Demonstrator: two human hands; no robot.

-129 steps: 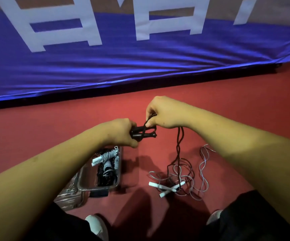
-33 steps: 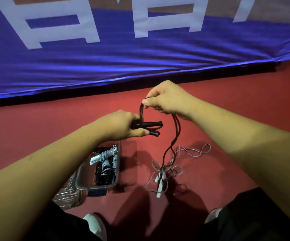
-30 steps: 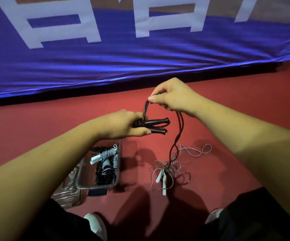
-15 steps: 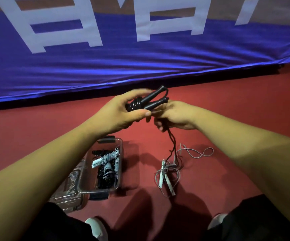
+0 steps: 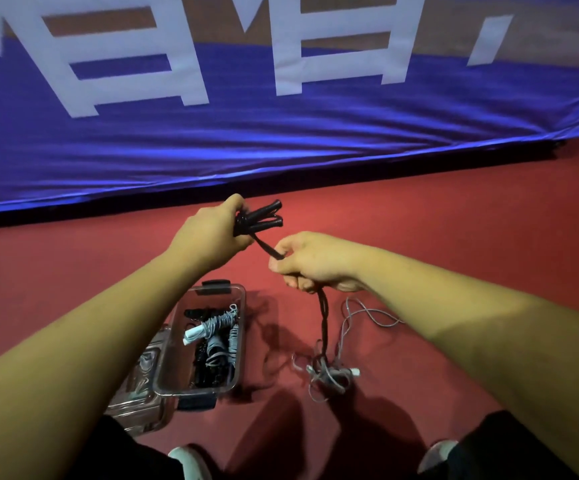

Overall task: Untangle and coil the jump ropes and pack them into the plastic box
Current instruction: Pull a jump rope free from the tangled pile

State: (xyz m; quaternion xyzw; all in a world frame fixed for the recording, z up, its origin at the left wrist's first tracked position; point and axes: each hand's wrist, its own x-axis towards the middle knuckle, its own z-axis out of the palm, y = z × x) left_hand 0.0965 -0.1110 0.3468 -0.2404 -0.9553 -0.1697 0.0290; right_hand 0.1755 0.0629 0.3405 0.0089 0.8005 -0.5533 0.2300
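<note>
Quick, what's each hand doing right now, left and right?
Left hand: closed, gripping the two black handles.
Right hand: closed, gripping the black rope just below the handles.

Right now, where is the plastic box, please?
In the head view, the plastic box sits on the red floor at lower left, left of the grey rope tangle.

A sports hall, by its red rubbery floor (image 5: 454, 237); along the floor's far edge hangs a blue fabric banner with large white letters (image 5: 281, 140).
</note>
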